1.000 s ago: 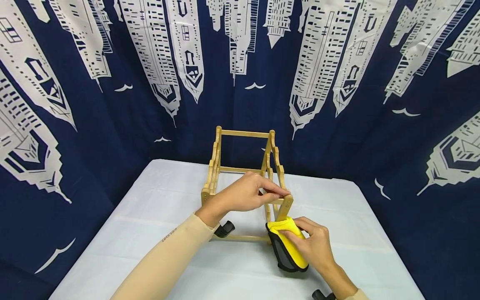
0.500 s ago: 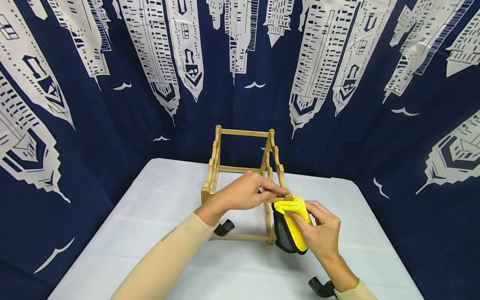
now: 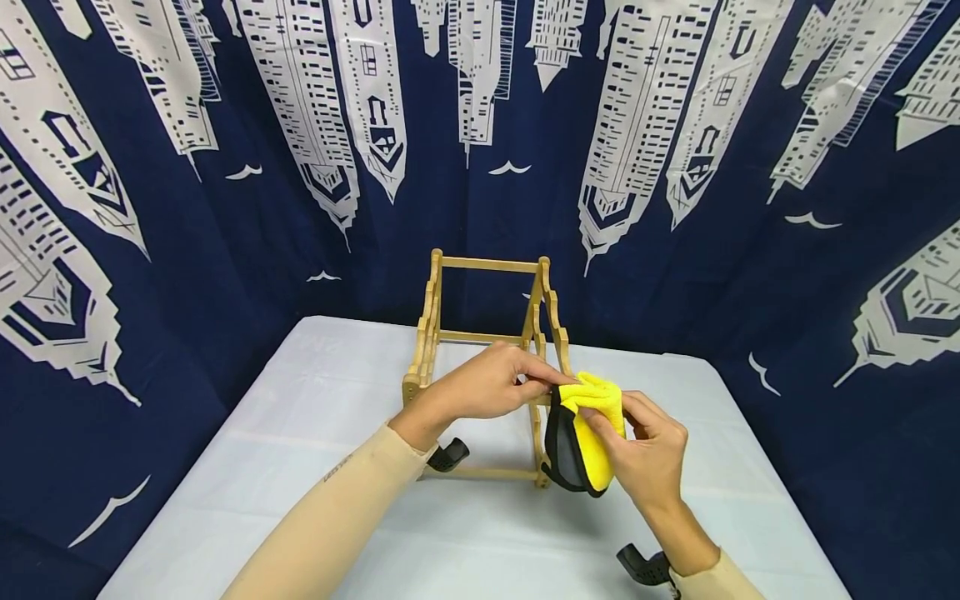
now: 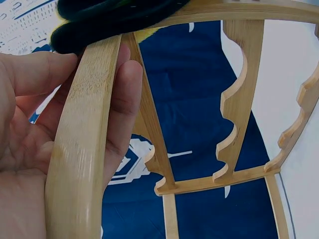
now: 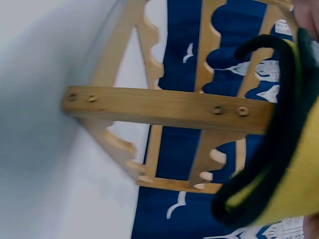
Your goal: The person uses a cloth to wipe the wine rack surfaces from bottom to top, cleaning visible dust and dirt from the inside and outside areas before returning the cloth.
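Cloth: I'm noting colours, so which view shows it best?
The head view: the cloth shows yellow, grey and black together. The left wrist view catches mostly dark folds, cropped; the right wrist view, yellow and dark edging, cropped.

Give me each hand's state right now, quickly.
Left hand: holding the wooden rack bar.
Right hand: holding the black-trimmed yellow cloth.

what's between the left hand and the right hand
In the head view, the cloth lies between the left hand and the right hand, which pinches it.
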Demonstrator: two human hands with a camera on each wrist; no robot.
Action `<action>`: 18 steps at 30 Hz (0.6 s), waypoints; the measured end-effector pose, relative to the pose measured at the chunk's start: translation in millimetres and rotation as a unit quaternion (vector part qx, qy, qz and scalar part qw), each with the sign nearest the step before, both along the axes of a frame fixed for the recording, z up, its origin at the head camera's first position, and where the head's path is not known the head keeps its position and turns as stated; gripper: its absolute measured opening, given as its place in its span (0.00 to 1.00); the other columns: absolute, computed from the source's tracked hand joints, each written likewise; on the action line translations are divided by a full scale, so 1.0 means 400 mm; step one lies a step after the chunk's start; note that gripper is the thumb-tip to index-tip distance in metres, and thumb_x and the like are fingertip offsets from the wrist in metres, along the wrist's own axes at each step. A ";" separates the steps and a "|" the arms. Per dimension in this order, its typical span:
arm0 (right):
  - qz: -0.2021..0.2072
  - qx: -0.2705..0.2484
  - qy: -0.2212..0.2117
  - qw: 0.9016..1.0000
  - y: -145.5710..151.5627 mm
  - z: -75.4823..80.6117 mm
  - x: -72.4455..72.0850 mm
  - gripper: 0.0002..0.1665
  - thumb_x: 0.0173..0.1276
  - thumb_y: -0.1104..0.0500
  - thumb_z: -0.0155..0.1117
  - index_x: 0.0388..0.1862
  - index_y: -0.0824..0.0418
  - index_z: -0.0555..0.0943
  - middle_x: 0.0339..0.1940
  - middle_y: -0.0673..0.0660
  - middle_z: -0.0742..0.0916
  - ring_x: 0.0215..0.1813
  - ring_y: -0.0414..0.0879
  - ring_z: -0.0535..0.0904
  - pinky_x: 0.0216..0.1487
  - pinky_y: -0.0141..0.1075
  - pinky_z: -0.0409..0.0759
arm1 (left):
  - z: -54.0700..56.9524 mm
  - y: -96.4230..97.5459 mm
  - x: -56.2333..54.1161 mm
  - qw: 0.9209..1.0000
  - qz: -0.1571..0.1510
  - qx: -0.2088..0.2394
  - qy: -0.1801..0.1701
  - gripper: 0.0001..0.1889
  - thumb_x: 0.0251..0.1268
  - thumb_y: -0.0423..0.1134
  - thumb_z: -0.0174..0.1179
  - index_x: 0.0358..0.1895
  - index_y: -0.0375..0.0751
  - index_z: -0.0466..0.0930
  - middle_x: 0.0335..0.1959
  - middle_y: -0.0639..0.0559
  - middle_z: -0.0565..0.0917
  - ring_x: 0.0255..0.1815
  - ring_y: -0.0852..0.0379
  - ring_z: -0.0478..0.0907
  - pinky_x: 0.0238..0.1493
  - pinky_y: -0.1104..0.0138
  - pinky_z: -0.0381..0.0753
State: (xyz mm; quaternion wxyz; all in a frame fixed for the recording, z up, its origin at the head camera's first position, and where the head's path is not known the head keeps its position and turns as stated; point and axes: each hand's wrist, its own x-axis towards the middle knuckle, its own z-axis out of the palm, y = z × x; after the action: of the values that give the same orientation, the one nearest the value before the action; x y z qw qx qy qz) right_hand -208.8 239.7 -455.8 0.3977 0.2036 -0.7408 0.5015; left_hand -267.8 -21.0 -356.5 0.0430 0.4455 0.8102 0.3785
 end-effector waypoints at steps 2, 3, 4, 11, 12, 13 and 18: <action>-0.006 0.020 -0.012 1.000 0.003 -0.016 0.004 0.23 0.54 0.81 0.90 0.48 0.68 0.97 0.40 0.51 0.96 0.46 0.28 0.90 0.54 0.18 0.90 | 0.000 -0.001 0.002 1.000 -0.006 0.002 -0.004 0.18 0.91 0.33 0.61 0.72 0.48 0.93 0.68 0.51 0.95 0.34 0.65 0.76 0.36 0.75 0.74; -0.007 0.032 -0.016 0.999 0.004 -0.026 0.005 0.23 0.53 0.80 0.91 0.48 0.68 0.97 0.40 0.54 0.97 0.45 0.28 0.90 0.53 0.18 0.89 | 0.000 -0.002 0.002 1.000 -0.009 0.003 -0.007 0.18 0.91 0.33 0.61 0.72 0.48 0.93 0.69 0.52 0.95 0.34 0.65 0.76 0.37 0.74 0.75; -0.011 0.045 -0.021 0.999 0.004 -0.035 0.006 0.23 0.53 0.78 0.92 0.48 0.66 0.97 0.40 0.57 0.97 0.45 0.27 0.89 0.52 0.17 0.89 | 0.002 -0.003 0.003 1.000 -0.010 0.004 -0.008 0.18 0.91 0.33 0.61 0.72 0.49 0.93 0.70 0.53 0.95 0.36 0.65 0.78 0.39 0.75 0.77; -0.032 0.116 -0.043 0.992 0.007 -0.101 0.013 0.23 0.51 0.69 0.98 0.45 0.57 0.98 0.39 0.53 0.98 0.41 0.31 0.92 0.48 0.16 0.87 | 0.006 -0.004 0.006 1.000 -0.011 0.000 -0.014 0.19 0.92 0.32 0.60 0.72 0.48 0.92 0.72 0.55 0.93 0.46 0.66 0.85 0.43 0.73 0.78; -0.036 0.121 -0.048 0.991 0.008 -0.108 0.014 0.23 0.51 0.68 0.99 0.45 0.57 0.98 0.39 0.52 0.98 0.41 0.32 0.92 0.47 0.16 0.87 | 0.006 -0.003 0.006 1.000 -0.012 0.000 -0.016 0.19 0.92 0.32 0.59 0.72 0.48 0.92 0.72 0.55 0.93 0.47 0.66 0.85 0.44 0.74 0.79; -0.040 0.127 -0.055 0.990 0.010 -0.114 0.016 0.23 0.51 0.67 0.99 0.44 0.56 0.98 0.39 0.51 0.98 0.41 0.32 0.92 0.47 0.16 0.87 | 0.006 -0.002 0.006 1.000 -0.013 0.001 -0.016 0.19 0.92 0.32 0.59 0.72 0.48 0.92 0.72 0.55 0.93 0.49 0.66 0.86 0.47 0.74 0.81; -0.045 0.161 -0.097 0.981 0.014 -0.136 0.022 0.20 0.52 0.64 0.99 0.42 0.57 0.98 0.38 0.49 0.98 0.39 0.35 0.93 0.43 0.22 0.90 | 0.002 0.001 0.007 1.000 -0.011 0.002 -0.016 0.19 0.92 0.32 0.60 0.73 0.48 0.92 0.71 0.55 0.94 0.51 0.67 0.87 0.52 0.74 0.85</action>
State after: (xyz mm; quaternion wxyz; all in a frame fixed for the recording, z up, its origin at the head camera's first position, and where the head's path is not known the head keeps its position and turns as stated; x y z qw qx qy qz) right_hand -200.0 245.4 -510.2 0.3085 0.1819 -0.8554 0.3743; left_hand -265.1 -20.7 -355.7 0.0589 0.4483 0.8038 0.3866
